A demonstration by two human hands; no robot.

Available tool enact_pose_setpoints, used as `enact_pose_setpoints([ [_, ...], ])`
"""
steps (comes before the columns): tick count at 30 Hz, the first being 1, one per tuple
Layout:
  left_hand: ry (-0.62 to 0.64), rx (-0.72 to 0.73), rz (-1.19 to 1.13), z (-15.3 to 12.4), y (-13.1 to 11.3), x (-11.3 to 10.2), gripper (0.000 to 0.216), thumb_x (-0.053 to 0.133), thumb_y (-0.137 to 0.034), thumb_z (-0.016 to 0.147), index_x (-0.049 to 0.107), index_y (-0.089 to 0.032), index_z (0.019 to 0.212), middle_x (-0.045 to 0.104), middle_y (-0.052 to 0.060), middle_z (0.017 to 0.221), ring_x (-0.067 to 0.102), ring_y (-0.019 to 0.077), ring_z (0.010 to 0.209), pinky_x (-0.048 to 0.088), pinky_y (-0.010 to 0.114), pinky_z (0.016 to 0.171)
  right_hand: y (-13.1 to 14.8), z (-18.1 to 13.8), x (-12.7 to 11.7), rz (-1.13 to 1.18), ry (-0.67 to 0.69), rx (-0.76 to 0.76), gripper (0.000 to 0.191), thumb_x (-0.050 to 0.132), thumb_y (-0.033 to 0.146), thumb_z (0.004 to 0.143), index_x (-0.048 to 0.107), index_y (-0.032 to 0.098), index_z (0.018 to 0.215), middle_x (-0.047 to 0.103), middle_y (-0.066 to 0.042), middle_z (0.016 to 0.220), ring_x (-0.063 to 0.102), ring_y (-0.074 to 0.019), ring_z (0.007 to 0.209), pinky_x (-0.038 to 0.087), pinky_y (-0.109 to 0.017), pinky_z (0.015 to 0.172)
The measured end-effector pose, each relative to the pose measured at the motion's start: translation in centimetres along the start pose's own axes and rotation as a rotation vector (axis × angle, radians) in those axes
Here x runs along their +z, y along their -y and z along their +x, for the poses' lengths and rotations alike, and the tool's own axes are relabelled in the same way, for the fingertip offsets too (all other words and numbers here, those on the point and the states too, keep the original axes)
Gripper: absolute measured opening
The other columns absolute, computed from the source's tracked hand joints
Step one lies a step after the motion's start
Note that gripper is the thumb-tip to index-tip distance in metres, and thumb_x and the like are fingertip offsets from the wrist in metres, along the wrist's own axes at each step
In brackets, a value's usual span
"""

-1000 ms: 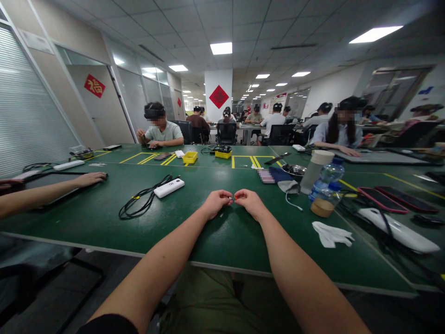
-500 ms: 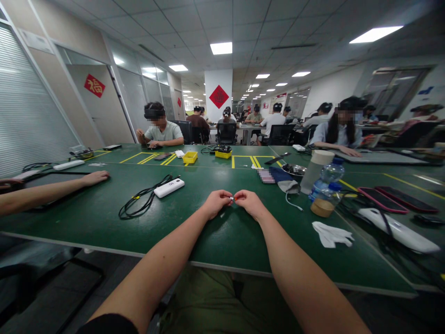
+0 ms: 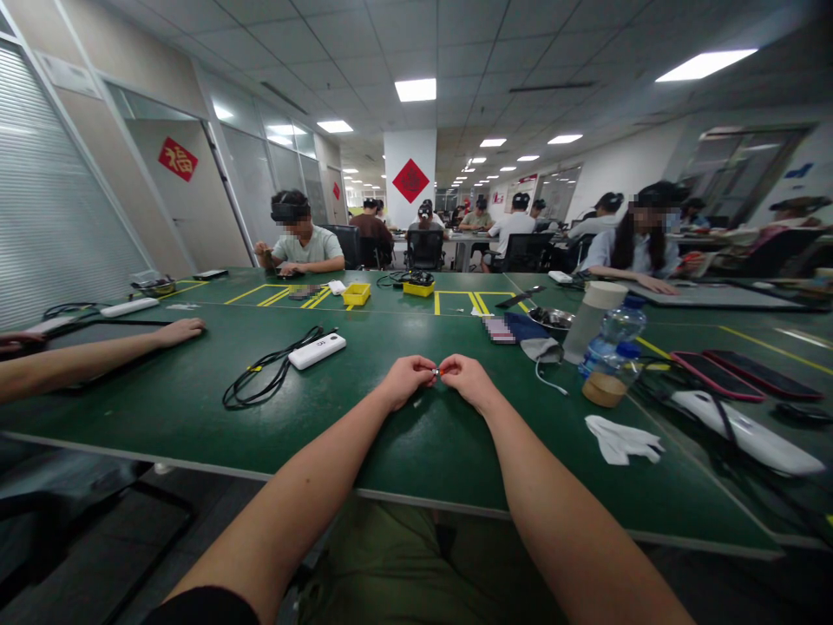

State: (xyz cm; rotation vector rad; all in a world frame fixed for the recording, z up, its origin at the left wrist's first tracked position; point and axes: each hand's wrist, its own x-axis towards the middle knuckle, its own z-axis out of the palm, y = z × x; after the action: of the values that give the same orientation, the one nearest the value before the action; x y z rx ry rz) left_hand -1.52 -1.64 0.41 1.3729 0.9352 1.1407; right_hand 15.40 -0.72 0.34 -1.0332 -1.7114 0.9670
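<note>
My left hand (image 3: 409, 380) and my right hand (image 3: 467, 380) meet fingertip to fingertip just over the green table (image 3: 312, 443). Each is closed in a pinch. Between them shows a tiny piece with a silvery part (image 3: 436, 371) at the left fingertips and an orange-red part (image 3: 443, 371) at the right ones. It is too small for me to name, and the fingers cover most of it. I cannot tell whether the two parts are joined.
To the left lie a white power bank (image 3: 317, 351) and a coiled black cable (image 3: 260, 382). On the right stand a pale bottle (image 3: 593, 321) and plastic bottles (image 3: 612, 360), near a white glove (image 3: 621, 441). A co-worker's hand (image 3: 182, 331) rests at the far left.
Both hands keep their pinch at nearly the same spot. The silvery part shows slightly less, and the fingertips have shifted only a little.
</note>
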Motion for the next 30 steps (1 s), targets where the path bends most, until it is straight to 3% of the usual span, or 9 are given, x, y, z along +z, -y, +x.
enact_pose_setpoints([
  [23,0.045,0.024,0.033,0.26,0.7,-0.44,0.024,0.066,-0.018,0.069,0.067,-0.011,0.092,0.066,0.004,0.078,0.054,0.0078,0.059,0.045,0.022,0.062,0.05,0.14,0.09,-0.16,0.023,-0.07,0.012,0.06,0.021,0.062,0.054,0.018,0.071,0.057,0.002,0.064,0.053,-0.0128,0.059,0.042,-0.024,0.057],
  [30,0.06,0.037,-0.014,0.1,0.37,-0.32,0.04,0.066,-0.02,0.07,0.061,-0.012,0.109,0.067,0.004,0.08,0.055,0.0084,0.06,0.044,0.021,0.06,-0.24,0.1,0.27,-0.195,0.03,-0.088,0.025,0.065,0.022,0.063,0.055,0.019,0.086,0.053,0.006,0.064,0.05,-0.0112,0.057,0.04,-0.024,0.057],
])
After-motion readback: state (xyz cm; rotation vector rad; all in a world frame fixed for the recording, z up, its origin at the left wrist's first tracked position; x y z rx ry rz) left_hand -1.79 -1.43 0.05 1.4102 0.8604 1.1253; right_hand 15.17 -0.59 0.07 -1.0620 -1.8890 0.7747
